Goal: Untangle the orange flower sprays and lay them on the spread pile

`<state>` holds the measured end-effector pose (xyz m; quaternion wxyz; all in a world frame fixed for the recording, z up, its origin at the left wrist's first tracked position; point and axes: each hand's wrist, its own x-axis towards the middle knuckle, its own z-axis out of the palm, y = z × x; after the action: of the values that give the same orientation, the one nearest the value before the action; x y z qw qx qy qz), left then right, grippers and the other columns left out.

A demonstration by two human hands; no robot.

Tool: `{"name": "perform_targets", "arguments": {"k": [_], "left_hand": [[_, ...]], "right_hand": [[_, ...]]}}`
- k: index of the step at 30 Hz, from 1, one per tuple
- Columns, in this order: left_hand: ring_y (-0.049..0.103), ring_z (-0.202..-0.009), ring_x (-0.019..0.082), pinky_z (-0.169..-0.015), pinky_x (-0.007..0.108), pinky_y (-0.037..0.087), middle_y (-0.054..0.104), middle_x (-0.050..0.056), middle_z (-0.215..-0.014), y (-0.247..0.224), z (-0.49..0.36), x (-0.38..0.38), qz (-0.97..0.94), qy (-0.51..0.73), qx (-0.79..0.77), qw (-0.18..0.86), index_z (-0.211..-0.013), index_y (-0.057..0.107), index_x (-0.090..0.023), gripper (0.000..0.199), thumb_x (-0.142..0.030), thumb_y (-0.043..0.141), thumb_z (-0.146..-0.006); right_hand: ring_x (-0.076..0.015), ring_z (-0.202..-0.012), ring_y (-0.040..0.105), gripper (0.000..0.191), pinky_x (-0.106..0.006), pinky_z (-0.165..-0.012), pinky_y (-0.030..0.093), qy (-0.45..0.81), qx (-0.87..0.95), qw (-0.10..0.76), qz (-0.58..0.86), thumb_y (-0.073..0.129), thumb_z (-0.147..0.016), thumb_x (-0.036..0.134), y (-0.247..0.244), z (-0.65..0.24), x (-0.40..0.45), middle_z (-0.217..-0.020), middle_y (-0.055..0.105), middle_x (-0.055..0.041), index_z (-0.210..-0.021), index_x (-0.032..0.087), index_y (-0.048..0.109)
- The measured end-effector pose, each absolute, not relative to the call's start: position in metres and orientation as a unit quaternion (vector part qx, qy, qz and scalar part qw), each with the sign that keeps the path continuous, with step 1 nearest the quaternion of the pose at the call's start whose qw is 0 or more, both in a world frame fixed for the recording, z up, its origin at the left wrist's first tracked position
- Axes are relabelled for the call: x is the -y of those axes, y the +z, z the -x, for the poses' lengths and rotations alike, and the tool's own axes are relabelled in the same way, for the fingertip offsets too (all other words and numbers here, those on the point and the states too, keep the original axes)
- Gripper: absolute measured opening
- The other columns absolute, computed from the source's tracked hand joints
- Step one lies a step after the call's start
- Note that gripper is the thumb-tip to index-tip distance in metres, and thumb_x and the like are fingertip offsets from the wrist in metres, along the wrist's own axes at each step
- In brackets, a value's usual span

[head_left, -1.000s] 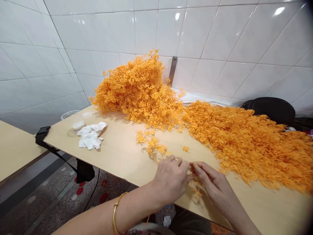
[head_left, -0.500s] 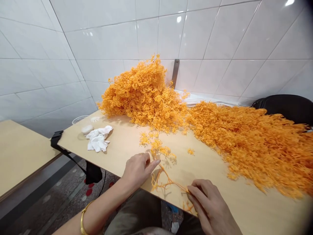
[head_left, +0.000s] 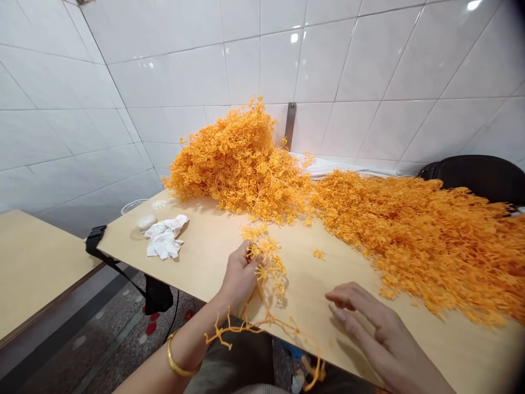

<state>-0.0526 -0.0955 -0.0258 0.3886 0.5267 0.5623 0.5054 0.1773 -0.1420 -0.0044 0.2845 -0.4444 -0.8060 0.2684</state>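
Note:
My left hand [head_left: 241,273] is closed around an orange plastic flower sprig [head_left: 268,314], whose fingertips are partly hidden by its small blossoms. The sprig's bare branching stem hangs over the front edge of the table toward me, passing in front of my left wrist. To the right, my right hand [head_left: 365,323] hovers near the tabletop with thumb and fingers apart and nothing between them. A single loose orange blossom [head_left: 319,253] lies on the table between the hands and the larger piles.
A tall heap of orange sprigs [head_left: 229,158] stands at the back, and a broad pile [head_left: 418,230] spreads to the right. Crumpled white tissue [head_left: 165,236] and a round white object [head_left: 146,221] lie at left. A black rounded object [head_left: 479,175] sits by the tiled wall.
My right hand has let go of the sprig's stem and moved slightly right, fingers opening. My left hand has turned, still holding the sprig, whose stem now swings down toward me.

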Motion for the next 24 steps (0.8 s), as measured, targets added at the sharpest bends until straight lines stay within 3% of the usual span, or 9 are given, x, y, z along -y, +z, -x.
{"name": "perform_targets", "arguments": {"k": [4,8,11,14,17,21,24], "left_hand": [[0.047,-0.05,0.008,-0.051,0.021,0.036,0.048,-0.003,-0.058,-0.019,0.044,0.093,-0.436,0.566,-0.488,0.502,-0.065,0.04,-0.017,0.013,-0.02,0.052,-0.068],[0.049,-0.047,0.008,-0.049,0.021,0.037,0.049,-0.003,-0.056,-0.019,0.033,0.092,-0.373,0.576,-0.445,0.575,-0.072,0.042,-0.016,0.014,-0.023,0.054,-0.069],[0.048,-0.048,0.007,-0.049,0.021,0.037,0.048,-0.004,-0.057,-0.019,0.027,0.095,-0.385,0.579,-0.406,0.593,-0.076,0.042,-0.017,0.015,-0.023,0.055,-0.07],[0.046,-0.049,0.005,-0.049,0.019,0.037,0.048,-0.004,-0.062,-0.017,0.027,0.097,-0.408,0.576,-0.399,0.586,-0.082,0.043,-0.017,0.021,-0.02,0.058,-0.067],[0.041,-0.046,0.002,-0.046,0.016,0.033,0.047,-0.006,-0.067,-0.016,0.031,0.096,-0.426,0.535,-0.433,0.587,-0.088,0.044,-0.019,0.031,-0.016,0.061,-0.062],[0.043,-0.051,0.003,-0.047,0.017,0.033,0.045,-0.005,-0.071,-0.019,0.033,0.094,-0.479,0.481,-0.472,0.563,-0.095,0.044,-0.019,0.039,-0.015,0.062,-0.06],[0.041,-0.048,0.005,-0.046,0.017,0.032,0.041,-0.007,-0.059,-0.021,0.029,0.094,-0.519,0.46,-0.504,0.515,-0.102,0.043,-0.019,0.043,-0.014,0.06,-0.062]], "right_hand": [[-0.0188,-0.083,0.053,0.024,-0.031,-0.072,0.043,0.324,0.738,0.33,0.491,0.044,-0.08,0.038,0.004,-0.164,0.12,-0.091,0.055,-0.0073,-0.094,0.02,0.051],[-0.0176,-0.079,0.056,0.064,-0.032,-0.069,0.045,0.509,0.641,0.334,0.467,0.058,-0.069,0.043,-0.003,-0.134,0.105,-0.094,0.054,-0.0089,-0.121,0.018,0.03],[-0.0136,-0.063,0.056,0.077,-0.029,-0.059,0.045,0.634,0.552,0.341,0.421,0.064,-0.065,0.038,-0.009,-0.114,0.101,-0.078,0.057,-0.0029,-0.125,0.018,0.02],[-0.0095,-0.049,0.049,0.063,-0.023,-0.05,0.04,0.674,0.482,0.39,0.402,0.064,-0.063,0.035,-0.011,-0.112,0.092,-0.061,0.055,0.0031,-0.116,0.018,0.034],[-0.0075,-0.047,0.045,0.042,-0.02,-0.046,0.035,0.62,0.467,0.465,0.425,0.065,-0.06,0.032,-0.01,-0.129,0.077,-0.056,0.052,0.004,-0.096,0.017,0.05],[-0.0092,-0.053,0.046,0.023,-0.022,-0.049,0.038,0.499,0.518,0.516,0.466,0.062,-0.062,0.03,-0.007,-0.157,0.057,-0.059,0.052,0.0021,-0.079,0.017,0.056],[-0.0115,-0.06,0.049,0.019,-0.025,-0.056,0.04,0.421,0.571,0.514,0.483,0.056,-0.067,0.028,-0.005,-0.168,0.051,-0.062,0.053,0.0007,-0.082,0.017,0.059]]}}
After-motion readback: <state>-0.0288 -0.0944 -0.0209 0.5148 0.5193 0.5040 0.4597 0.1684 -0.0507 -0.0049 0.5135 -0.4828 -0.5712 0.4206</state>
